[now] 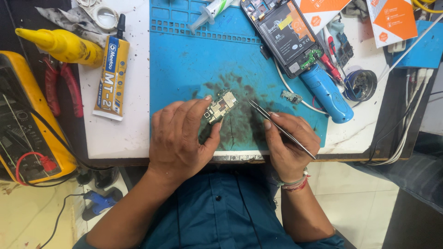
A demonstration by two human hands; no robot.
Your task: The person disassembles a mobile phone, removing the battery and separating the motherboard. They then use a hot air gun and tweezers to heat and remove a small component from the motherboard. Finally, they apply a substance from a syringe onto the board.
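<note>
1. Gripping a small phone circuit board (220,106) between thumb and fingertips, the left hand (182,136) holds it tilted just above the stained middle of the blue work mat (184,64).
2. The right hand (290,145) is closed around a pair of slim metal tweezers (277,127), pinched between thumb and forefinger; their tips point up and left, near the board's right edge but not touching it.
3. Both hands sit close together over the mat's near edge, with the board between them.
4. A smaller green board fragment (291,97) lies on the mat to the right of the tweezers' tip.
5. Farther back, an opened phone (284,34) lies with its insides showing, and a blue cylindrical tool (326,94) rests just beside its lower corner.
6. A syringe (210,13) lies at the mat's far edge.
7. Left of the mat, a tube of adhesive (112,69) lies on the white tabletop (117,131), with a yellow squeeze bottle (62,45) beside it and red-handled pliers (62,87) nearby.
8. A yellow multimeter (25,124) sits at the far left.
</note>
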